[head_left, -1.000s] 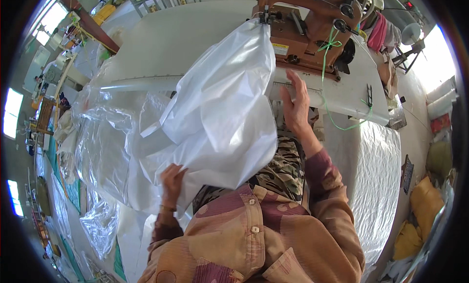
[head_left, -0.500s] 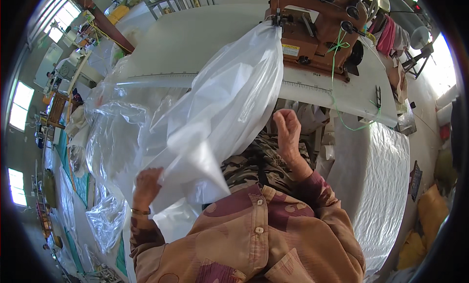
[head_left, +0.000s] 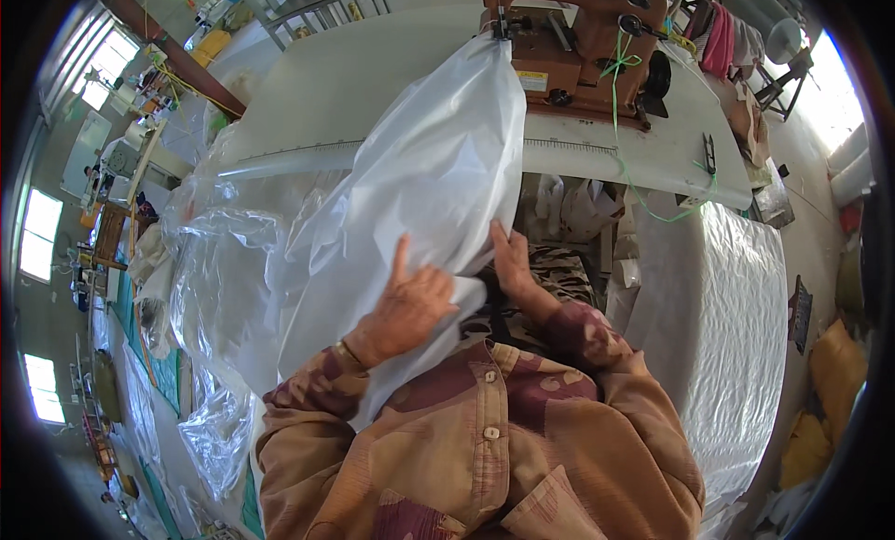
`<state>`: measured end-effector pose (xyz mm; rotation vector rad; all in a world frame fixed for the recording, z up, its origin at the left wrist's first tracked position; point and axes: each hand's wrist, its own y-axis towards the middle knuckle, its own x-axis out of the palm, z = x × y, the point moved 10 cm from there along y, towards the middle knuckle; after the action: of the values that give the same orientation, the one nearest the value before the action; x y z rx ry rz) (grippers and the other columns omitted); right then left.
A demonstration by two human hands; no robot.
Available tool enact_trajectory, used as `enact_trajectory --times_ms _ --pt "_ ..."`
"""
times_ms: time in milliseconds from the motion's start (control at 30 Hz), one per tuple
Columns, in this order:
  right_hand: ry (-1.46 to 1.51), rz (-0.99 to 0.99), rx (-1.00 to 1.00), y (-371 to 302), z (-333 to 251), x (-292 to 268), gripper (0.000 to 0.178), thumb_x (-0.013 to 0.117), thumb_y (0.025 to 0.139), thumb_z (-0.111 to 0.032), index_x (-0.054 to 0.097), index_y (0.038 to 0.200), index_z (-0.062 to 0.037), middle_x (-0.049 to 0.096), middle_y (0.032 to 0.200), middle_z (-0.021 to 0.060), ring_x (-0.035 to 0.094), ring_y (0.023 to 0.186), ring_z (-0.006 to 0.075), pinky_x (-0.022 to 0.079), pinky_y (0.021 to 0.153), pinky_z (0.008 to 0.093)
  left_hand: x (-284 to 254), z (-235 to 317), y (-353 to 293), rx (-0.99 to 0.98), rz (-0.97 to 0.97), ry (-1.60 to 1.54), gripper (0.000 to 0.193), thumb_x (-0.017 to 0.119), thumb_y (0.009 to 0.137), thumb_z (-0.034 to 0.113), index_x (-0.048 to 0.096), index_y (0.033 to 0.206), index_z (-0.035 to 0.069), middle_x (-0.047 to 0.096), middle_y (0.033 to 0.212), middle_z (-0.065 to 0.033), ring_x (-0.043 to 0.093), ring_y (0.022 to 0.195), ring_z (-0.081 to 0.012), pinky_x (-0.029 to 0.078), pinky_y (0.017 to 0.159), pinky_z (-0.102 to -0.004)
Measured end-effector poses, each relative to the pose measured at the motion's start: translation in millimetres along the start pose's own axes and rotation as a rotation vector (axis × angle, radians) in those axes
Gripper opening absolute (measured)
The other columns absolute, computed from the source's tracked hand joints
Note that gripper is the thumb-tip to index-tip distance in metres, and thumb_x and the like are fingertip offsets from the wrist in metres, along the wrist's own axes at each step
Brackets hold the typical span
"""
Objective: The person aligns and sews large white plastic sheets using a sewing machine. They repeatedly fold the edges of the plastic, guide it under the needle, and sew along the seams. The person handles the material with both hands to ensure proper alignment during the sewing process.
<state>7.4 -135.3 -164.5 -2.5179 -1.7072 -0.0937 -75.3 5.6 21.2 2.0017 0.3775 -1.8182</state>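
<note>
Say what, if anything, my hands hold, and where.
The right hand seems to pinch the white plastic sheet by its right edge; the left hand touches it, grip unclear.

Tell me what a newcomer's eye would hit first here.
Probably the large glossy white sheet, sweeping down the centre from the brown sewing machine at the top, with the left hand over it and the right hand at its right edge. Next, likely, the bright green ribbon, tied in a bow on the machine's right side, its tail trailing below.

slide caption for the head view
Left hand over a white sheet, right hand at its edge, brown sewing machine beyond.
</note>
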Motion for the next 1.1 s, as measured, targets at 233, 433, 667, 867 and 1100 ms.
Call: enact_trajectory --times_ms 233,433,667,867,1100 --pt "0.108 -0.064 0.067 -51.8 -72.8 -108.2 0.049 0.05 0.103 -0.041 0.068 0.089 0.0027 0.062 0.072 -0.0012 0.053 0.063 0.0078 0.042 0.055 0.0258 -20.1 -57.9 -52.5 -0.061 -0.032 -0.176 0.024 0.069 0.086 0.024 0.059 0.072 0.008 0.052 0.067 -0.0043 0.054 0.073 -0.0257 0.04 0.1 -0.0544" --pt "-0.413 0.178 -0.364 -25.5 -126.9 -128.3 0.027 0.059 0.099 -0.02 0.066 0.1 0.0051 0.068 0.089 0.0069 0.062 0.08 0.0109 0.049 0.066 0.0282 -43.4 -46.4 -41.4 -0.121 -0.128 -0.39 0.018 0.071 0.086 0.025 0.07 0.086 0.007 0.065 0.082 -0.0058 0.063 0.087 -0.0236 0.028 0.113 -0.055" --pt "-0.009 -0.247 -0.142 -30.0 -160.3 -29.8 0.042 0.058 0.099 -0.017 0.051 0.133 0.0076 0.065 0.123 0.0187 0.064 0.104 0.0181 0.055 0.073 0.0333 -110.6 -26.2 16.3 -0.203 0.257 -0.115 0.059 0.079 0.077 0.017 0.059 0.131 0.002 0.043 0.148 -0.0185 0.046 0.132 -0.0384 0.031 0.114 -0.0515" --pt "0.267 -0.04 0.118 12.4 -122.5 -5.8 0.031 0.061 0.098 -0.023 0.062 0.117 0.0012 0.068 0.097 0.0042 0.06 0.081 0.0099 0.045 0.065 0.0262 -46.7 -88.8 27.8 -0.451 0.293 -0.292 0.026 0.07 0.084 0.005 0.062 0.108 -0.001 0.065 0.1 -0.0162 0.065 0.089 -0.0304 0.05 0.076 -0.0416" --pt "0.533 -0.216 -0.157 -1.5 -197.5 -1.8 0.023 0.073 0.092 -0.021 0.065 0.079 -0.004 0.058 0.073 -0.0029 0.05 0.068 0.0059 0.041 0.066 0.023 -75.7 -79.8 42.5 -0.323 0.351 -0.628 0.008 0.064 0.088 0.001 0.056 0.09 -0.002 0.057 0.072 -0.0128 0.055 0.061 -0.0242 0.045 0.059 -0.0342"
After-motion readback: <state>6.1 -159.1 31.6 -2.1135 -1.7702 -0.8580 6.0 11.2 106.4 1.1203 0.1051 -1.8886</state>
